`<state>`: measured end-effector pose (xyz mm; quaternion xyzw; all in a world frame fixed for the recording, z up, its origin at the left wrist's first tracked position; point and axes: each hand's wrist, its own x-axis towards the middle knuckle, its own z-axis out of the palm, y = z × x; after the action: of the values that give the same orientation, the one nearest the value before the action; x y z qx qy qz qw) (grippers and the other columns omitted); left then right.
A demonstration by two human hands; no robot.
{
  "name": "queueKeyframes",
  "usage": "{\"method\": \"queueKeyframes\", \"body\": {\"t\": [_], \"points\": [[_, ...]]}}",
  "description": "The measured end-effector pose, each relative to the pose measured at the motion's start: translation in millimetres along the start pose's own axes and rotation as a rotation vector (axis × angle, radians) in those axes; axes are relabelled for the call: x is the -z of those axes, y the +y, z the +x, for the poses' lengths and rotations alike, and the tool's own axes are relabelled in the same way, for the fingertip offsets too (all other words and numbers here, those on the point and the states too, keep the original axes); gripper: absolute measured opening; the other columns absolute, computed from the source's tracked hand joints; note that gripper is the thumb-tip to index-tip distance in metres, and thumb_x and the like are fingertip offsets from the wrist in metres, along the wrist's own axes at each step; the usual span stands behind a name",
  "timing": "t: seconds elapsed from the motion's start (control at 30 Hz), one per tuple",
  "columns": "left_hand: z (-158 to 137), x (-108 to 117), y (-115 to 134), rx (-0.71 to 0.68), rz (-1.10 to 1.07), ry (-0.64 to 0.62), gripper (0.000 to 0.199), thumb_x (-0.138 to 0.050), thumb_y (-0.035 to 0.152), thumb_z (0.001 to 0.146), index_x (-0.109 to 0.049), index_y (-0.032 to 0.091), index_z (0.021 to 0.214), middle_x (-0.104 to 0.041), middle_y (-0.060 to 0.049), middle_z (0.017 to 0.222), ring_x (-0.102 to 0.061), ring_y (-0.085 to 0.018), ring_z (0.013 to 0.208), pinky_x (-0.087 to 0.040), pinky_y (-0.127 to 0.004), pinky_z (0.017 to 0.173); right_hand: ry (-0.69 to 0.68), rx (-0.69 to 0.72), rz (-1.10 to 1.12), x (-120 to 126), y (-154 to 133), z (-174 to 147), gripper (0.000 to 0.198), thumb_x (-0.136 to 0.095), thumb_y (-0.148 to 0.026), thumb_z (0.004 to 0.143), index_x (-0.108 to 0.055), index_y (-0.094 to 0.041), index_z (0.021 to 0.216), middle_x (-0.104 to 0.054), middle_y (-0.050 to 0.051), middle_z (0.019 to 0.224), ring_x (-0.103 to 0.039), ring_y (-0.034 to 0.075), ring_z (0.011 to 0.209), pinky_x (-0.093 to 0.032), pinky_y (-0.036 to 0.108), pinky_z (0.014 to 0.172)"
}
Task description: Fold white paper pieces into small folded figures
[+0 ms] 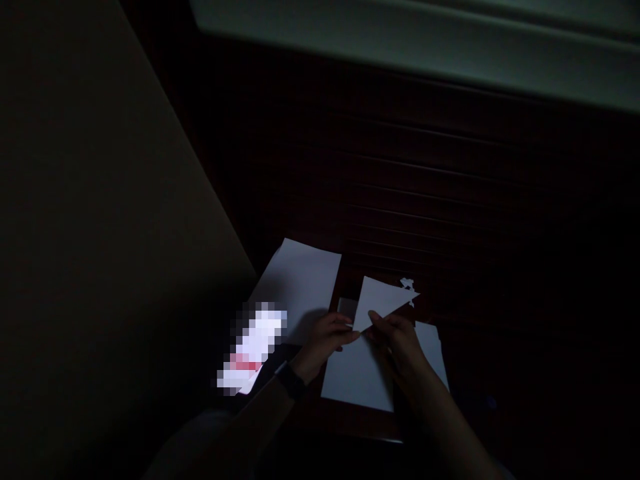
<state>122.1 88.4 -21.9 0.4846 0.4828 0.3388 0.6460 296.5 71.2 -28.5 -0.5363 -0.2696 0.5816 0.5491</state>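
Between my hands is a triangular piece of white paper (377, 303), its sharp tip pointing right. My left hand (327, 337), with a dark watch (291, 381) on the wrist, pinches the lower left corner between thumb and fingers. On the lower edge, my right hand (397, 337) grips the paper with the thumb on top and the fingers beneath. Under both hands lies a white sheet (357, 380) on the dark wooden table (345, 421). Dim light hides the details of the fingers.
A larger white sheet (303, 287) lies at the left. Near it glows a bright, blurred-out screen (257, 347). Small torn paper scraps (407, 285) sit behind the triangle. More white paper (433, 350) is at the right. A pale ledge (400, 57) runs along the top.
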Motion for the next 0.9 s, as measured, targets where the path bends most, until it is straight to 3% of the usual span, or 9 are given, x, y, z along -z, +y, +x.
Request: {"method": "queueKeyframes", "body": {"t": [0.4,0.67,0.9], "points": [[1.5,-0.6,-2.5,-0.072,-0.02,-0.039,0.034,-0.074,0.035,0.062,-0.056,0.017,0.084,-0.061,0.0,0.068,-0.052,-0.01,0.055,-0.032,-0.018,0.043,0.019,0.09,-0.029,2.0,-3.8,-0.6,0.029,-0.073,-0.037,0.066,-0.058,-0.015,0.054,-0.061,0.001,0.055,-0.057,0.012,0.053,-0.049,0.026,0.059],[-0.2,-3.0,4.5,-0.128,-0.097,0.004,0.03,-0.076,0.028,0.06,-0.057,0.015,0.079,-0.061,-0.001,0.071,-0.056,-0.012,0.067,-0.041,-0.022,0.058,0.038,0.121,-0.065,2.8,-4.0,-1.5,0.028,-0.071,-0.038,0.068,-0.06,-0.015,0.056,-0.063,0.003,0.057,-0.059,0.014,0.055,-0.047,0.026,0.058],[-0.4,2.7,1.3,-0.126,-0.102,-0.049,0.03,-0.077,0.027,0.059,-0.057,0.016,0.079,-0.06,0.0,0.068,-0.056,-0.011,0.064,-0.04,-0.022,0.057,0.108,0.145,0.01,12.3,-11.2,2.8,0.027,-0.073,-0.037,0.066,-0.059,-0.015,0.056,-0.062,0.003,0.055,-0.054,0.013,0.048,-0.043,0.025,0.048]]}}
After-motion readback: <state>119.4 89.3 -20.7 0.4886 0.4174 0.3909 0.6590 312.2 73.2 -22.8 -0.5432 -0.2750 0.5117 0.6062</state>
